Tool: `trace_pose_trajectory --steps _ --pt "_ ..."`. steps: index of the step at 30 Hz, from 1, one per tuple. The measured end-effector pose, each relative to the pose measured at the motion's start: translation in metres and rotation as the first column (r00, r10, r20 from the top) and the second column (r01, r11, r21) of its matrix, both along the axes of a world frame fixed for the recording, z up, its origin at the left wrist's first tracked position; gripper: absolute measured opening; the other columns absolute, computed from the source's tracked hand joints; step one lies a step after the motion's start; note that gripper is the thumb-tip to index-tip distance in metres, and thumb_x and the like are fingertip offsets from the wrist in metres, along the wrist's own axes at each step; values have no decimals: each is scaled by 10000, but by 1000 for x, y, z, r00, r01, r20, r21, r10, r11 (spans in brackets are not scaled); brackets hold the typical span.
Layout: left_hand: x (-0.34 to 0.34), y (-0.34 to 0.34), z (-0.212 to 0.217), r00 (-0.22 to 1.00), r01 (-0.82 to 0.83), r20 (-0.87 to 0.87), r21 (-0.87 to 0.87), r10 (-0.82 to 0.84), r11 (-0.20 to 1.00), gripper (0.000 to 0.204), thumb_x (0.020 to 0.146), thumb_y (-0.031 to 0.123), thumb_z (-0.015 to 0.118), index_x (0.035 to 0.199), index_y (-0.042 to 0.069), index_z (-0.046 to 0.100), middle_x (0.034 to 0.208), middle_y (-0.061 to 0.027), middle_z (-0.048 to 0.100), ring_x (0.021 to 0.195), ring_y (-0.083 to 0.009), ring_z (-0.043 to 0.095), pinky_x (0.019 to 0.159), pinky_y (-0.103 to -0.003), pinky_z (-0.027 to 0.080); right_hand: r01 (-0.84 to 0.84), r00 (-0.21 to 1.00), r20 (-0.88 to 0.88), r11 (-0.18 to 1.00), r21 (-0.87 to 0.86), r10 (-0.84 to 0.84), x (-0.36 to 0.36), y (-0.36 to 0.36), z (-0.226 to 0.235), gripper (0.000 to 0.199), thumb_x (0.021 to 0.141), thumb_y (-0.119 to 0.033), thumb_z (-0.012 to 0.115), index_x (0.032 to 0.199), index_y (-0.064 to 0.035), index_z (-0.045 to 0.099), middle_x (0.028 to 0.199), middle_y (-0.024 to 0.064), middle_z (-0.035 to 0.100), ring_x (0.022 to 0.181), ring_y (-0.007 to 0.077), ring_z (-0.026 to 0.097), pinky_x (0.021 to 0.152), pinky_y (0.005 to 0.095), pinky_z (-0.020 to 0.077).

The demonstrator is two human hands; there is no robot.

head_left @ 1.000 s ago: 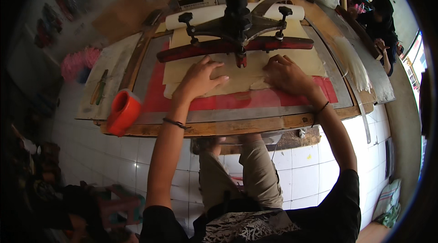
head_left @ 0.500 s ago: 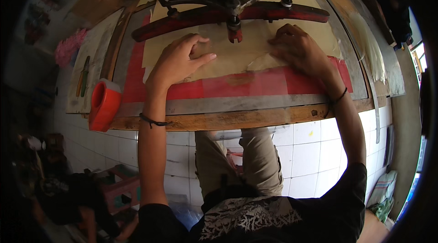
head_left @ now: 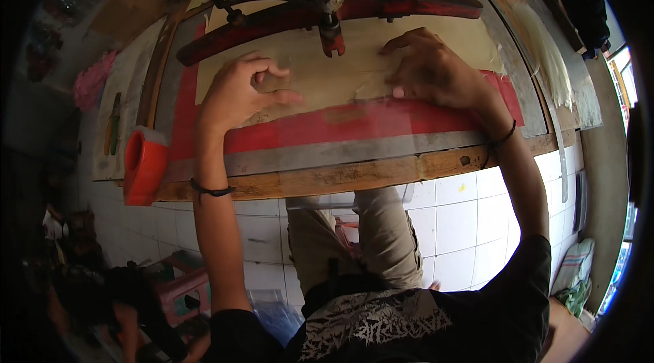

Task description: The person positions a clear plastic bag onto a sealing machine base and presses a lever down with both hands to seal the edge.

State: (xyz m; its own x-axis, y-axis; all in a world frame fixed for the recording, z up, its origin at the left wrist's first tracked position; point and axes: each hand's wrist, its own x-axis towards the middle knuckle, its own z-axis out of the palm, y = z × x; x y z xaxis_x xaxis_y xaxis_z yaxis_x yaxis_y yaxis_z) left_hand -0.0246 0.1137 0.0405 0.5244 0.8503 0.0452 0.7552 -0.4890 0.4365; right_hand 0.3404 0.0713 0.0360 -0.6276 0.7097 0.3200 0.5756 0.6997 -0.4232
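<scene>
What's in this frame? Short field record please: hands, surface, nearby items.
left hand: fingers curled, pinching at the tan sheet
right hand: pressed flat on the same sheet
surface: wooden-framed screen with red border strip
above hands: red squeegee bar on a dark metal arm
left edge: orange tape dispenser
wrists: dark band on each

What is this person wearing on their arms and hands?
Both hands, left hand and right hand, are bare, with no gloves. Each wrist carries a thin dark band: left band, right band. The forearms are uncovered; a black shirt with short sleeves and a pale print covers the shoulders.
</scene>
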Motion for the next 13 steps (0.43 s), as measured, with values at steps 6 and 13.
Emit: trace_pose_trajectory --steps 6,13 --pt "8 -6 -12 965 133 164 372 -206 919 736 606 492 957 1137 52 698 982 -78 626 955 -268 617 891 -410 513 4 999 34 994 112 -8 -8 -5 -9 687 769 -429 872 1335 -113 644 1404 188 599 1401 371 451 1172 509 330" --pt "12 -8 9 993 120 37 -119 -116 986 795 644 461 946 1246 48 631 1005 -102 648 1008 -280 632 945 -388 514 6 996 -78 932 -362 -37 -11 -7 1 954 733 -511 881 1509 -119 487 1525 190 484 1468 381 386 1209 529 295"
